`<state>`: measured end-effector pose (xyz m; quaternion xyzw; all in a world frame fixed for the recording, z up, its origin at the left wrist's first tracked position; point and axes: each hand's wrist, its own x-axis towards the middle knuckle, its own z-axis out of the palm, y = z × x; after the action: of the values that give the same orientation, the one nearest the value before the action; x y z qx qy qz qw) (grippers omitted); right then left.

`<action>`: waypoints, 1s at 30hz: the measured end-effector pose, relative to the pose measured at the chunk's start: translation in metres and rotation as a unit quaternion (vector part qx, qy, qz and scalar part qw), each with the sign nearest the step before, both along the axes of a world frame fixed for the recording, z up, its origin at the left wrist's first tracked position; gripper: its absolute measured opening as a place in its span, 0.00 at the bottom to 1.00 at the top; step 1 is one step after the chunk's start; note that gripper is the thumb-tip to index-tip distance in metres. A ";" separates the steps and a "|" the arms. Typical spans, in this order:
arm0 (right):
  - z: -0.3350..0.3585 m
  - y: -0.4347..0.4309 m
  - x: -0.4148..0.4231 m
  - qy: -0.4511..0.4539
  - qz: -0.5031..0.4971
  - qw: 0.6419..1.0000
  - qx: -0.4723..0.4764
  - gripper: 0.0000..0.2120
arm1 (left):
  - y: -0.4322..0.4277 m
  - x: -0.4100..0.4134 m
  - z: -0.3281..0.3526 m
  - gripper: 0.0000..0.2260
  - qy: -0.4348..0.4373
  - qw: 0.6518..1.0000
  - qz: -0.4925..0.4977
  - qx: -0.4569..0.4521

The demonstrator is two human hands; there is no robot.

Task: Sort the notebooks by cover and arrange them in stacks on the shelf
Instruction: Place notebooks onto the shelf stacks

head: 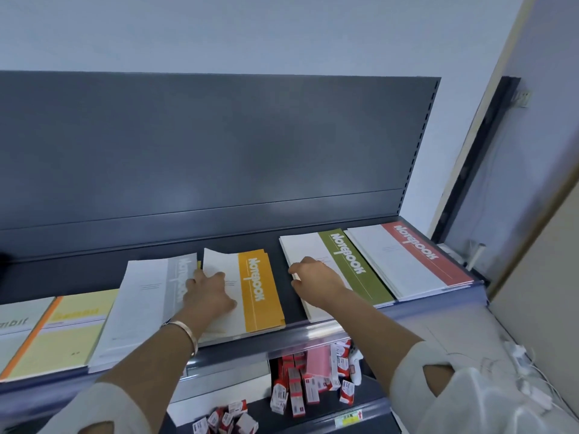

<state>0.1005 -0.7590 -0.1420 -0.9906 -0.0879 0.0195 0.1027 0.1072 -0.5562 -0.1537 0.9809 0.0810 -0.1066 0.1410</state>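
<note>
On the shelf (62, 277), notebook stacks are laid lengthwise, front to back.
The green stack (354, 270) is gripped at its left edge by the right hand (316, 275); the orange stack (257, 289) is touched by the left hand (210, 292), grip unclear; a grey stack (141, 302) and a red stack (416, 255) flank them.

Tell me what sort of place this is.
Probably a stationery shop: a metal display shelf with a slotted back panel, notebooks stacked by cover colour, and small boxes of goods one level down.
</note>
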 end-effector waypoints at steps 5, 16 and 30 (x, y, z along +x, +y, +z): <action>-0.004 -0.003 -0.001 -0.004 0.016 1.000 0.000 0.17 | -0.002 -0.003 -0.002 0.24 -0.020 0.996 -0.031 0.082; 0.003 0.034 0.007 -0.068 0.048 0.996 -0.030 0.16 | 0.031 -0.010 0.016 0.18 -0.131 0.978 -0.090 0.137; 0.030 0.286 0.004 -0.101 0.143 0.984 -0.008 0.16 | 0.268 -0.051 0.057 0.15 -0.200 0.964 -0.046 0.171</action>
<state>0.1045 -0.4731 -0.1117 -0.9654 -0.2387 -0.0654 0.0816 0.0560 -0.2885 -0.0962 0.9944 0.0226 0.1011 -0.0205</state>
